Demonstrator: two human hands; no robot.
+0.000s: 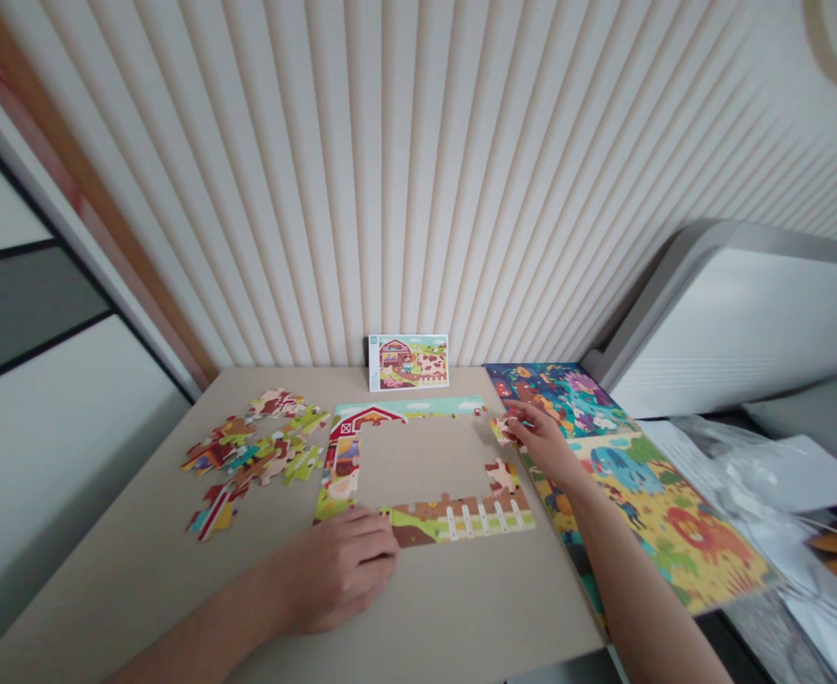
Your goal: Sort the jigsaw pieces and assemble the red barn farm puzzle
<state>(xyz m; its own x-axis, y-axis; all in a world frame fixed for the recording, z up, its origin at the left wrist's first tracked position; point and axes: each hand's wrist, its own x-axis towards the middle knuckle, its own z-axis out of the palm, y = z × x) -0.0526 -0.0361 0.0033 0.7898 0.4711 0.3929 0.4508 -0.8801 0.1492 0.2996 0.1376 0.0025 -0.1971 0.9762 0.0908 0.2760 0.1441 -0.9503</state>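
Note:
A partly assembled jigsaw puzzle [418,534] lies on the table as a border around a bare middle. It shows a red barn at the left and a white fence along the bottom. My left hand [353,560] rests over its lower left corner, fingers laid down on the edge and partly hidden. At the right side, my right hand [538,439] pinches a puzzle piece [504,430] between thumb and fingers, beside a gap in the border. Loose puzzle pieces [257,451] lie heaped left of the border.
Behind the puzzle, a picture card [410,363] of a farm stands against the ribbed wall [396,190]. Colourful picture boards [646,513] lie under my right forearm. Farther right are a grey-white panel [746,332] and clear plastic wrapping [738,465]. The table [475,608] has an edge at the left.

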